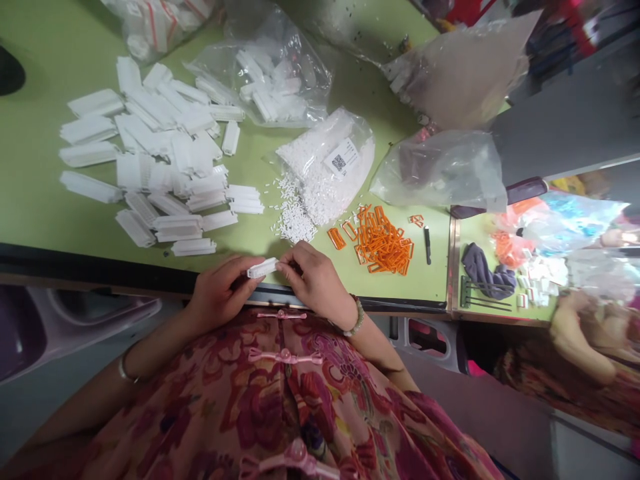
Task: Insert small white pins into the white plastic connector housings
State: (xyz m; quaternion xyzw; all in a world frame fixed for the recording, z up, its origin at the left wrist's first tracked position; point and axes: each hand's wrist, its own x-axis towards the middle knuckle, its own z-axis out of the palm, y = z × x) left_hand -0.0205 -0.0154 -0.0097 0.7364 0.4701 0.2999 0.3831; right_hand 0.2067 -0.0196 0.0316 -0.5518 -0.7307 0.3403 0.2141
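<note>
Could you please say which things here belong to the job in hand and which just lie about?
Probably the job:
held white ribbed plastic piece
matching white plastic heap
tiny white pegs
orange plastic frames

Apparently lying about:
crumpled grey-purple cloth
long dark purple item

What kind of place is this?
Probably a small assembly workshop: the green worktable holds a heap of loose white plastic parts and a pile of orange frames, and another person sits at the neighboring table.

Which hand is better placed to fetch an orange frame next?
Probably the right: the right hand is nearer the orange frames, its fingertips at one end of the white piece, which the left hand grips.
</note>
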